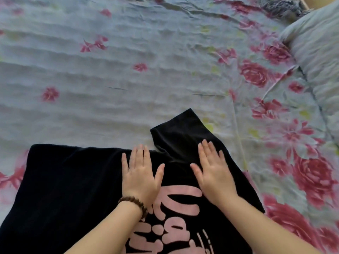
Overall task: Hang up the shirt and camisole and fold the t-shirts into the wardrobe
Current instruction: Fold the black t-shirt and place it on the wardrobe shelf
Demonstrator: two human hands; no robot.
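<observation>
Lying spread across the near part of the bed (128, 79), a black t-shirt (64, 180) with pink lettering has one sleeve (181, 132) pointing away. Both hands press flat on it, fingers straight and grasping nothing: the left hand (141, 175), above a bead bracelet (134, 203), and the right hand (213, 171) at the sleeve's base. A pillow (319, 43) sits far right.
</observation>
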